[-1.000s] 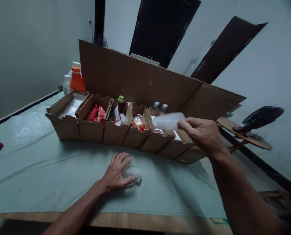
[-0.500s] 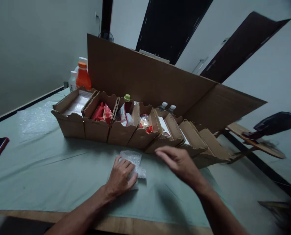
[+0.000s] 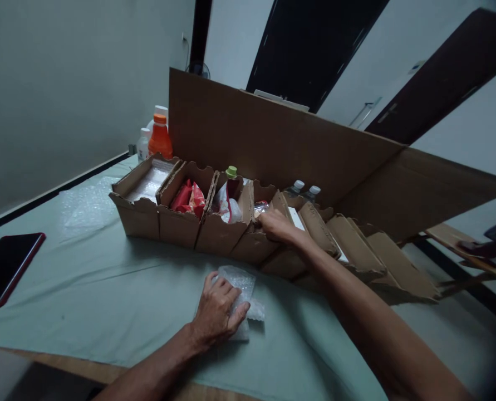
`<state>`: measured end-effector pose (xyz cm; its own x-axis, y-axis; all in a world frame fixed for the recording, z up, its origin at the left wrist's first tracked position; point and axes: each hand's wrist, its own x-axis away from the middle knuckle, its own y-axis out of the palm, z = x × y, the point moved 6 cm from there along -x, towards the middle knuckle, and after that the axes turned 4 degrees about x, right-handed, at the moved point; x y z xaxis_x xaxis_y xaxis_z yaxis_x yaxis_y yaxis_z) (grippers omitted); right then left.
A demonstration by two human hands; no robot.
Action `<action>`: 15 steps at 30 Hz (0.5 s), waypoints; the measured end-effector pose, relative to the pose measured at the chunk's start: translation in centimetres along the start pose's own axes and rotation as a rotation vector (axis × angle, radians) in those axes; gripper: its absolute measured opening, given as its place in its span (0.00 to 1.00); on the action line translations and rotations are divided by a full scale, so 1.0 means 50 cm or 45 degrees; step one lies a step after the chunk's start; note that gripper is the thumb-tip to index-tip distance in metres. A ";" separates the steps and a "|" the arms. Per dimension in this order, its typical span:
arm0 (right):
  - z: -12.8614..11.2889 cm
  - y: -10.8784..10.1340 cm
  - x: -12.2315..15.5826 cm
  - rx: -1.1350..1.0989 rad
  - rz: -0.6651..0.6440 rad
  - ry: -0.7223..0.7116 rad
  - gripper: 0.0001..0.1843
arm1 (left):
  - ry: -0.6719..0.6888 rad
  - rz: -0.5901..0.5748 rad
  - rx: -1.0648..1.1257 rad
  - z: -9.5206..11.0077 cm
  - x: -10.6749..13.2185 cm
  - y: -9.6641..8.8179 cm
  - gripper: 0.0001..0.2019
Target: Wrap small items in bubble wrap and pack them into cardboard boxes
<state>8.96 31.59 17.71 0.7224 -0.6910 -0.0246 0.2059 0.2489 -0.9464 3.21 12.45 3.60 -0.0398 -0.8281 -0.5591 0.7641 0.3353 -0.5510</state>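
Observation:
My left hand [image 3: 220,312] lies over a folded piece of bubble wrap [image 3: 238,281] on the table, fingers curled and gripping it. Whatever may be under the wrap is hidden. My right hand [image 3: 276,225] reaches into the fourth cardboard bin [image 3: 251,245] from the left, its fingers bent together at the front edge. A clear-wrapped packet [image 3: 261,208] shows just behind those fingers. What the right fingers hold, if anything, is hidden.
Left of that bin stand one with bubble wrap [image 3: 150,186], one with red packets [image 3: 189,199] and one with a white-and-red bag [image 3: 226,203]. More bins continue right. Behind rises a cardboard panel [image 3: 273,145]. Bottles [image 3: 160,139] stand back left; a phone [image 3: 9,270] lies left.
My right hand has moved forward from above the table into the fourth bin. My left hand stays on the bubble wrap. The view has shifted, bringing more of the phone into sight.

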 end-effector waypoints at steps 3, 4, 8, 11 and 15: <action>0.042 -0.066 0.083 0.027 0.084 0.103 0.10 | 0.033 0.074 -0.001 0.006 -0.001 -0.013 0.10; 0.051 -0.094 0.122 0.048 0.194 0.158 0.11 | 0.066 0.133 0.001 0.011 0.000 -0.023 0.11; -0.014 -0.144 0.293 0.181 0.749 0.266 0.10 | 0.259 0.507 0.008 0.037 0.014 -0.083 0.27; -0.142 -0.059 0.343 0.110 0.578 0.096 0.07 | 0.363 0.638 0.009 0.049 0.025 -0.104 0.32; -0.225 0.016 0.337 -0.155 0.267 -0.217 0.10 | 0.270 0.282 -0.021 0.039 0.010 -0.058 0.21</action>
<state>13.88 12.52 12.92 0.8435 -0.5064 -0.1793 -0.0332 0.2840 -0.9582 2.21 10.18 6.12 -0.0080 -0.6227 -0.7825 0.7588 0.5059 -0.4103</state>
